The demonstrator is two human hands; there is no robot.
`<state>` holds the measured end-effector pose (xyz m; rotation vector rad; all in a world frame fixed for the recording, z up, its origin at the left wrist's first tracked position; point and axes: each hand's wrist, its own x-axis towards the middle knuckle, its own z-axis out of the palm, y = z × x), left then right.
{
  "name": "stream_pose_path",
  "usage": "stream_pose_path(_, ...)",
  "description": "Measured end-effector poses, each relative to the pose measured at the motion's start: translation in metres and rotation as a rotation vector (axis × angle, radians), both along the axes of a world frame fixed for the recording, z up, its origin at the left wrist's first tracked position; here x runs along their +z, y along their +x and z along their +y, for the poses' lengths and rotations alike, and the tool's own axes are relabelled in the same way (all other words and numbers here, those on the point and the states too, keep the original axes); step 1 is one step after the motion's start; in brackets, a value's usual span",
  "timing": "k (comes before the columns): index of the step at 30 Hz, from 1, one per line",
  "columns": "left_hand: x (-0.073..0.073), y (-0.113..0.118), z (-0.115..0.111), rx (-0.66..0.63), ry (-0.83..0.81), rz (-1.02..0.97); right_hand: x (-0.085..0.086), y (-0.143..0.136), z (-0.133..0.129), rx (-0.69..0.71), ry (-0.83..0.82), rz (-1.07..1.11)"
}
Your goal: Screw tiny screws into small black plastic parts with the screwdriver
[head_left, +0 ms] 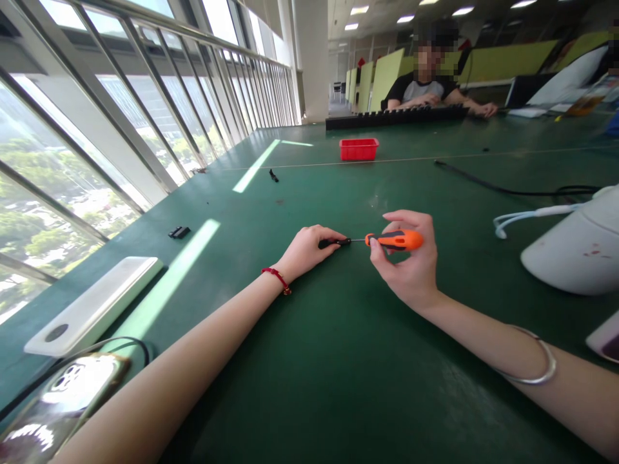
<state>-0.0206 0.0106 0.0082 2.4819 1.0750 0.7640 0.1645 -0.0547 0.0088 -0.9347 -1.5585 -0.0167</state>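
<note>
Screwdriver (395, 240) lined up with a small black part (343, 242), mid-tabletop (309, 386)!
My left hand (307, 250) pinches the small black part between thumb and fingers; my right hand (411, 270) pinches the screwdriver by its orange-and-dark handle (410, 240), shaft (358, 240) pointing left, right at the part's end. Touching? I can't quite tell! Farther out, well apart, sits a red bin (358, 151).
</note>
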Motion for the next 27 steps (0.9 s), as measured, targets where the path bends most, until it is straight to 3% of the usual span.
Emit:
stream_pose_path(9, -0.0014, -0.0002, 0.0004, 0.004, -0.002, -0.005, 0.0001, 0.0004, 0.0002, 0.022, -0.068, -0.035)
stream_pose_path(14, -0.0014, -0.0002, 0.0004, 0.001, -0.007, -0.005, 0.0, 0.001, 0.0017, 0.047, 0.026, 0.048)
stream_pose_path(19, -0.0016, -0.0002, 0.0012, -0.006, 0.006, -0.013, 0.0004, 0.0011, -0.0006, -0.003, -0.046, -0.066)
stream_pose_path(27, -0.0005, 0.0001, 0.0007, -0.003, -0.017, -0.007, -0.0012, 0.0019, 0.0006, 0.031, -0.021, 0.033)
